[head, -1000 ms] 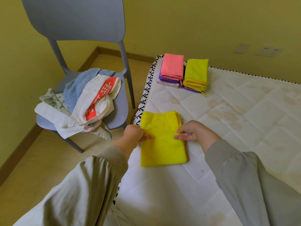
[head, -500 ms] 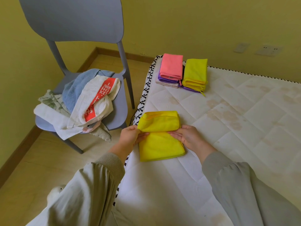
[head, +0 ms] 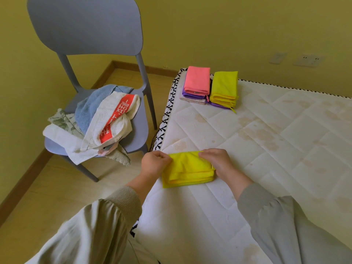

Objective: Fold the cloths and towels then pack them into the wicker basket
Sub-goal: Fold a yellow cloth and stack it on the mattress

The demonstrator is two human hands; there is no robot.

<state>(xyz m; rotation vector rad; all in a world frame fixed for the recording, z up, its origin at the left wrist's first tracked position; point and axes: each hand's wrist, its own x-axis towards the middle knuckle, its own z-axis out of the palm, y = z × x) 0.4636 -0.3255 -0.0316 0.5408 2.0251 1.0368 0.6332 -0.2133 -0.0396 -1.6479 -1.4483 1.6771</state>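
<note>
On mattress (head: 266, 149) edge, 6 o'clock: yellow cloth (head: 188, 171), folded.
Left hand (head: 153, 164): pinches cloth's left top corner.
Right hand (head: 219, 162): pinches right top corner.
Folded stacks (head: 224, 86): 12 o'clock.
Towels (head: 106, 121): on chair (head: 85, 25), 10 o'clock.

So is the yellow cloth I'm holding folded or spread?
Folded: yellow cloth shows stacked layers at its near edge; left hand and right hand pinch it.
</note>
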